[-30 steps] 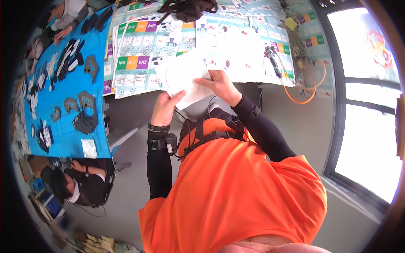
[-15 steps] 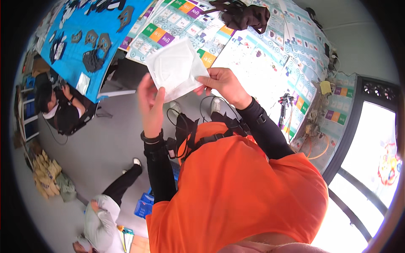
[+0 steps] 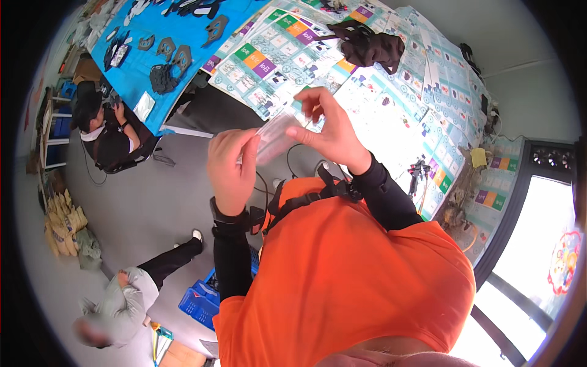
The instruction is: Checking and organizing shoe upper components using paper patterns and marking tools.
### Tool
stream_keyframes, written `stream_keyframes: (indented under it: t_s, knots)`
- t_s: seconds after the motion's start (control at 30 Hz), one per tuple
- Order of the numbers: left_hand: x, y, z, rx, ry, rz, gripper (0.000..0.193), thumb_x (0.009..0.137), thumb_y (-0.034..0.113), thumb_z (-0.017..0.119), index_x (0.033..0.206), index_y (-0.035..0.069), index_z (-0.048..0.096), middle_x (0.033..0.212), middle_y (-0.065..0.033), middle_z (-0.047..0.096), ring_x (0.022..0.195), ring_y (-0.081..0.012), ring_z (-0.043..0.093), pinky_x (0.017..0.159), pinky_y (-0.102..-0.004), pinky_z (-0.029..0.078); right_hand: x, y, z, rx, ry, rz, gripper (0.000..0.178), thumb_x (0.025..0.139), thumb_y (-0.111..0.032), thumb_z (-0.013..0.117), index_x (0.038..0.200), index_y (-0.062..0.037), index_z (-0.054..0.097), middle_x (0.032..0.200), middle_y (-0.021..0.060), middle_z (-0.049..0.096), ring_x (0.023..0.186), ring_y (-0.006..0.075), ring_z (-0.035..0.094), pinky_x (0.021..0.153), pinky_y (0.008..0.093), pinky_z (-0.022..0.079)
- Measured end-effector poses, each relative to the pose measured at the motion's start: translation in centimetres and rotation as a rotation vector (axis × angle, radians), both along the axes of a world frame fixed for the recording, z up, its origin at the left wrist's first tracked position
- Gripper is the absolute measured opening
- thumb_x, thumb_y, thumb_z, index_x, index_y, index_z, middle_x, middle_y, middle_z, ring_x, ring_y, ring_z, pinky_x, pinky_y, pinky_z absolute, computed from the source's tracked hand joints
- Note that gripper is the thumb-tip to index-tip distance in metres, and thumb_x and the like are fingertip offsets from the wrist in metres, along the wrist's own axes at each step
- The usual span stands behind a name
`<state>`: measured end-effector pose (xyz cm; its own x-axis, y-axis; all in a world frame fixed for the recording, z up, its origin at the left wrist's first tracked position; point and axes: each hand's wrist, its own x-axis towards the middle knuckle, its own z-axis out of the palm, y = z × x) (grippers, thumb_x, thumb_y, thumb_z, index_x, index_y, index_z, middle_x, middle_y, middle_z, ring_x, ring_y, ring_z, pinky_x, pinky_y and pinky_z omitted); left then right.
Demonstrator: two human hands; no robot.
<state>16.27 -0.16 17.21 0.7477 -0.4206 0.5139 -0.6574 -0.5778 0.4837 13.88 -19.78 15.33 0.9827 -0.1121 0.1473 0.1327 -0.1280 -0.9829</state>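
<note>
A thin, translucent white square pouch (image 3: 273, 140) is tilted nearly edge-on in front of me and smeared by motion. My left hand (image 3: 232, 162) pinches its left edge between thumb and fingers. To its right is my right hand (image 3: 330, 131), with thumb and fingers apart and the fingers curled. The right thumb overlaps the pouch's edge; whether it touches cannot be made out. What lies inside the pouch is not visible at this angle.
Ahead stands a table covered with printed sheets (image 3: 263, 79), bearing a black bundle (image 3: 373, 49). A blue table (image 3: 131, 73) holds dark molded pieces. One person (image 3: 107, 128) sits at left; another (image 3: 122, 300) is at lower left. Blue crates (image 3: 202, 300) sit beside me.
The pouch has turned from facing me flat to nearly edge-on. My left hand has closed on its edge, while my right fingers have spread away from its corner. The view has shifted slightly.
</note>
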Motion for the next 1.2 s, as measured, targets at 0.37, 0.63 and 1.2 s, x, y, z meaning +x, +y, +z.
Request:
stream_keyframes:
  t_s: [0.37, 0.63, 1.2]
  knots:
    - [1.3, 1.8, 0.8, -0.246, 0.673, -0.277, 0.011, 0.080, 0.007, 0.061, 0.085, -0.002, 0.060, 0.075, -0.0077, 0.060, 0.067, -0.0117, 0.060, 0.058, -0.0235, 0.045, -0.1, 1.7, 1.1, 0.128, 0.125, 0.341, 0.010, 0.081, -0.003, 0.062, 0.091, -0.0014, 0.062, 0.083, 0.0006, 0.061, 0.071, 0.0053, 0.053, 0.065, 0.0193, 0.043]
    - [0.7, 2.3, 0.1, -0.335, 0.873, -0.278, 0.009, 0.084, 0.006, 0.056, 0.084, -0.003, 0.058, 0.074, 0.0006, 0.055, 0.066, -0.0031, 0.046, 0.058, -0.0179, 0.036, -0.5, 3.3, 0.9, 0.008, -0.081, 0.239, 0.006, 0.076, 0.001, 0.065, 0.081, -0.0011, 0.062, 0.080, 0.0037, 0.060, 0.070, 0.0101, 0.054, 0.063, 0.0234, 0.043]
    - [-2.0, 1.4, -1.6, -0.975, 1.293, -0.210, 0.013, 0.086, 0.012, 0.055, 0.081, 0.001, 0.058, 0.074, 0.0004, 0.057, 0.064, -0.0038, 0.050, 0.057, -0.0184, 0.039, -2.5, 4.9, -0.5, -0.273, -0.606, -0.016, 0.023, 0.061, 0.014, 0.057, 0.076, -0.0042, 0.059, 0.078, 0.0067, 0.055, 0.074, 0.0238, 0.054, 0.066, 0.0316, 0.045]
